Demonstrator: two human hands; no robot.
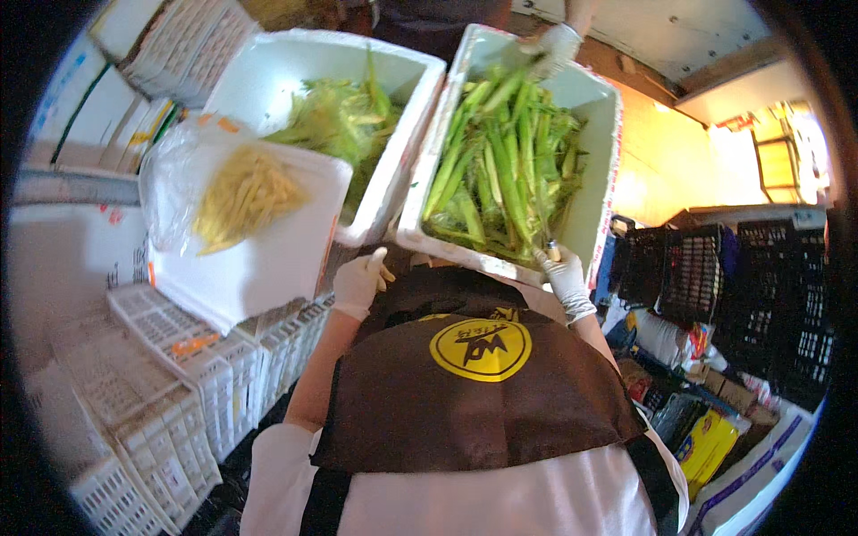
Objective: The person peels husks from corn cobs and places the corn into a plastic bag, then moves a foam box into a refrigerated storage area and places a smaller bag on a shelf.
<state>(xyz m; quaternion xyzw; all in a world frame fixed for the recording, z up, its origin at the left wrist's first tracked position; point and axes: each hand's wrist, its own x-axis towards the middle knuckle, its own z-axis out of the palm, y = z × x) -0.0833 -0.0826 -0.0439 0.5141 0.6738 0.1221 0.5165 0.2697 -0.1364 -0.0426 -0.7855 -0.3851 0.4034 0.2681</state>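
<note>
My right hand [564, 273], in a white glove, is closed on the light wooden handle of a small tool [553, 250] at the near right corner of a foam box [606, 187]; the tool's other end is hard to make out. Long green stalks [503, 154] fill much of this box. My left hand [362, 281], also gloved, is beside my dark apron [402, 402] with its fingers partly curled, and nothing shows in it. Left of it, a heap of pale yellow peeled pieces [248, 191] lies on clear plastic over a white foam lid [268, 268].
A second foam box [415, 100] holds green leaves [335, 120]. Another person's gloved hand [560, 48] reaches over the stalks at the far side. White plastic crates [194, 342] stand at left, dark crates [690, 268] and packages [710, 442] at right.
</note>
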